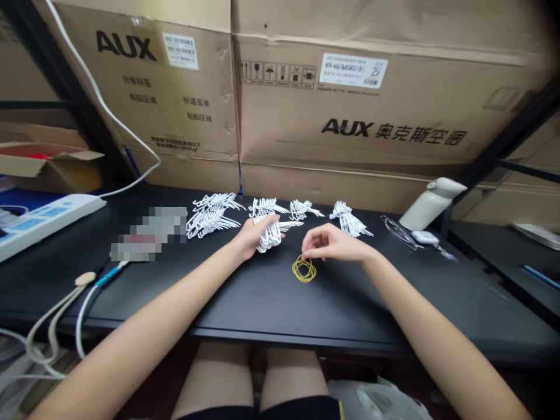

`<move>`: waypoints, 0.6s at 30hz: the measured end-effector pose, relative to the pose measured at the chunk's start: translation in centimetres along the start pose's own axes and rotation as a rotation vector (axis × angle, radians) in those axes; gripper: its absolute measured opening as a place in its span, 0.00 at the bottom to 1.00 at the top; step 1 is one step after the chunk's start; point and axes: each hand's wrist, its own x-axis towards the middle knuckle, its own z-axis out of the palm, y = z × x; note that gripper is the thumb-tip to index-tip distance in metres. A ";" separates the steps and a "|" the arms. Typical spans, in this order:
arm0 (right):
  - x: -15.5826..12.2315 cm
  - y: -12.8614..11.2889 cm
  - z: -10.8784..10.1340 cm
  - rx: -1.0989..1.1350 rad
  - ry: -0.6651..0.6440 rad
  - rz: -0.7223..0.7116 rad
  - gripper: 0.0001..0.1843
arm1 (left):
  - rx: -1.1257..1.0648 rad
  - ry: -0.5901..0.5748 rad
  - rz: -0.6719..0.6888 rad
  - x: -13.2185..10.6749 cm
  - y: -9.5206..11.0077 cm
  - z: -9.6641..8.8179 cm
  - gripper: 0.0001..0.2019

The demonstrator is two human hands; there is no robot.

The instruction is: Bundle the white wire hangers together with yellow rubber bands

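Note:
My left hand point(250, 239) is closed around a bundle of white hooks point(270, 234), thumb across the top, their curved ends towards me. To its right, my right hand point(330, 244) has thumb and forefinger pinched together at the upper edge of several thin yellow rubber bands point(303, 269). The bands form overlapping loops just over or on the black table; I cannot tell if they are lifted. Behind my hands lie more bundles of white hooks: a double pile point(212, 216) at left, a small one point(304, 209) in the middle, and another pile point(350, 219) at right.
Large cardboard boxes point(280, 134) wall off the back of the black table point(301, 315). A white power strip point(52, 221), cables and a blurred flat object point(151, 233) occupy the left. At right are a pale bottle point(433, 204), eyeglasses point(399, 232) and a small white case point(425, 237).

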 end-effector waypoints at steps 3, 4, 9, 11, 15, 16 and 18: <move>0.2 0.1 -0.2 0.159 0.113 -0.013 0.13 | 0.007 0.004 0.004 -0.2 0.1 0.1 0.11; 0.3 0.2 -0.2 0.218 0.190 -0.019 0.13 | 0.011 0.004 0.006 -0.2 0.2 0.1 0.10; 1.1 0.9 -0.4 0.447 0.629 -0.020 0.14 | 0.017 -0.011 0.002 -0.3 0.2 0.3 0.10; 1.3 1.0 -0.3 0.507 0.666 -0.017 0.12 | 0.017 -0.016 -0.003 -0.3 0.2 0.3 0.11; 1.3 0.7 0.2 0.568 0.619 -0.091 0.09 | 0.018 -0.036 -0.001 -0.5 0.2 0.4 0.11; 1.2 0.5 0.3 0.545 0.627 -0.121 0.10 | 0.018 -0.042 -0.002 -0.6 0.3 0.4 0.11; 1.1 0.3 0.7 0.456 0.665 -0.178 0.13 | 0.015 -0.055 -0.008 -0.7 0.3 0.5 0.10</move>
